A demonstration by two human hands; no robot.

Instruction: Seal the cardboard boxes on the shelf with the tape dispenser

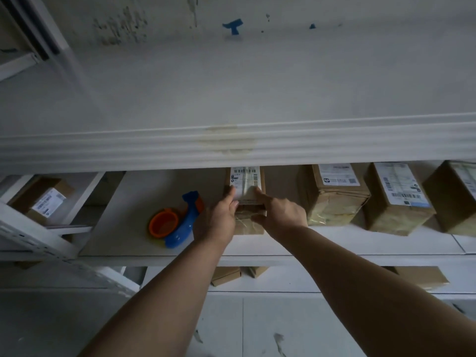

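Observation:
A small brown cardboard box (pixel 246 181) with a white shipping label stands on the middle shelf (pixel 154 189), partly hidden under the upper shelf's edge. My left hand (pixel 221 215) grips its left side and my right hand (pixel 280 212) grips its right side, fingers over the near top edge. The near face of the box carries clear tape. The tape dispenser (pixel 177 222), blue with an orange roll, lies on the shelf just left of my left hand, untouched.
Three more labelled boxes (pixel 334 194) (pixel 396 199) (pixel 456 197) stand in a row to the right. The white upper shelf beam (pixel 231 143) overhangs the box tops. Another box (pixel 43 199) sits on the rack at far left. Smaller boxes (pixel 226 275) lie on the lower shelf.

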